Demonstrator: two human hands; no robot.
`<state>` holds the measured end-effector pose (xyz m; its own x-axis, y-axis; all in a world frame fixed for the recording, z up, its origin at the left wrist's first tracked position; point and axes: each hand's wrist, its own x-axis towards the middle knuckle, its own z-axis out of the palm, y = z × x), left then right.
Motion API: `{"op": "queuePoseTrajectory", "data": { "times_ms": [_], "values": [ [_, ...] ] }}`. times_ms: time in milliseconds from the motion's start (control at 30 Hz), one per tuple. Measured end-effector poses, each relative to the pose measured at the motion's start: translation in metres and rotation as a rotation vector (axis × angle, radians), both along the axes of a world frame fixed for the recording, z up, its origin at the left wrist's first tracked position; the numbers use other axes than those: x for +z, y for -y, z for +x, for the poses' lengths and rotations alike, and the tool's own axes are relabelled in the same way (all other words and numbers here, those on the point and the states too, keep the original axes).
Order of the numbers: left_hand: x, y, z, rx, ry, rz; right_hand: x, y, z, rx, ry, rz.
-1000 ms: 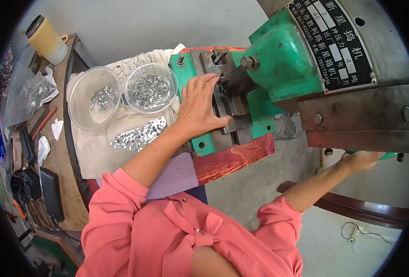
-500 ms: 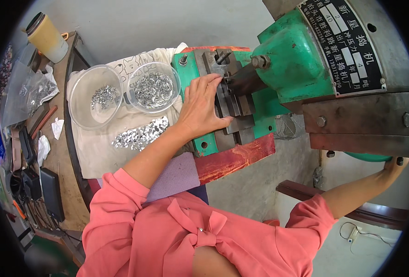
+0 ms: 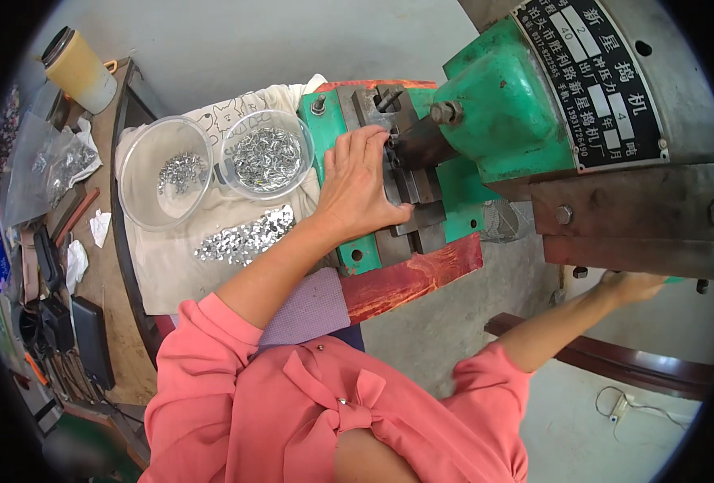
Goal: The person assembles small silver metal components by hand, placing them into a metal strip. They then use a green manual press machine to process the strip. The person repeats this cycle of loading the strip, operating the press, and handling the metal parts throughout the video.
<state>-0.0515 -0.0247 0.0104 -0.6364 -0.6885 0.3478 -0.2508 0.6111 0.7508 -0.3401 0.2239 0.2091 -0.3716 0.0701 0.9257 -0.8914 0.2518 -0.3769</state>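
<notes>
My left hand (image 3: 360,179) is spread against the steel die (image 3: 409,183) on the press bed. Its thumb lies toward the near end and its fingertips toward the far end; anything small under the fingertips is hidden. The dark press ram (image 3: 428,145) stands right beside those fingers. At the far right, my right hand (image 3: 632,286) is closed on a green wheel (image 3: 676,280), partly hidden behind the machine. Left of the die, a round clear tub (image 3: 266,191) holds many small bent metal pieces. A larger clear tub (image 3: 143,193) holds fewer pieces. Flat metal blanks (image 3: 248,236) lie heaped on the cloth.
The green press head (image 3: 502,105) and its grey body overhang the right side. A red board (image 3: 413,278) lies under the green base. On the left, a wooden table (image 3: 123,322) carries a yellow bottle (image 3: 83,72), a black case (image 3: 92,342), plastic bags and tools.
My right hand has moved left along the underside of the machine, its arm drawn in with it. The left hand stays at the die, almost unmoved.
</notes>
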Motion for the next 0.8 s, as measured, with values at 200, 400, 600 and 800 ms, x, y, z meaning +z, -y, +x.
{"op": "queuePoseTrajectory", "data": {
  "times_ms": [200,400,600,800],
  "values": [
    [0.006,0.003,-0.001,0.019,-0.021,-0.015,0.068,-0.037,-0.025,0.223,0.354,0.020],
    [0.005,-0.021,0.016,-0.034,-0.077,-0.032,0.112,-0.064,-0.056,0.189,0.350,0.196],
    [0.008,-0.042,0.033,-0.063,-0.039,0.002,0.090,-0.028,-0.021,0.163,0.373,0.036],
    [0.010,-0.046,0.035,-0.068,-0.006,-0.011,0.049,0.018,0.030,0.183,0.335,-0.156]
  ]
}}
